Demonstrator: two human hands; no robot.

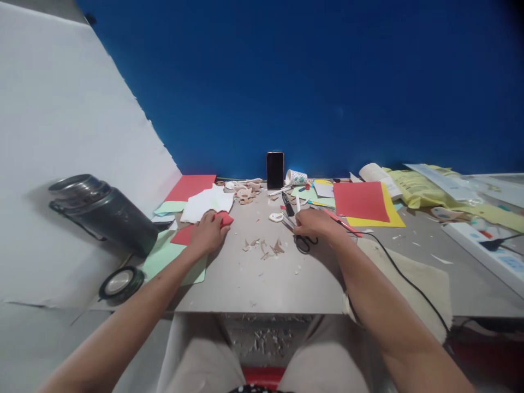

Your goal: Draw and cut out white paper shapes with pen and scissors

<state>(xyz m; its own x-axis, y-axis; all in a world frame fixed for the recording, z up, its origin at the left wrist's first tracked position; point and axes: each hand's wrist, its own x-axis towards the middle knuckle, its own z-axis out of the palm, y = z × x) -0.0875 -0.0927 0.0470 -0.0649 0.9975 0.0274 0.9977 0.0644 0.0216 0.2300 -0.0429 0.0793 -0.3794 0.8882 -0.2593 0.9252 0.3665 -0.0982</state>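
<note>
On the left of the table, my left hand [207, 233] is closed on a piece of red paper [226, 219], its fingers and thumb on either side. White crumpled paper [208, 203] lies just beyond, and green paper [196, 271] spreads beneath the wrist. My right hand [314, 224] is closed around the middle of black-handled scissors [303, 245], whose blades point away to the left. Beyond its fingertips a thin white stick [298, 203] shows. A small white round piece [275, 217] rests near the blades. Between both hands lie brown scraps [264, 248].
A dark flask [110, 215] leans at left, beside its lid [121, 284]. A phone [275, 170] stands against the blue wall, near a tipped paper cup [295, 177]. To the right are red paper [362, 201], a cable [399, 262] and a power strip [487, 256].
</note>
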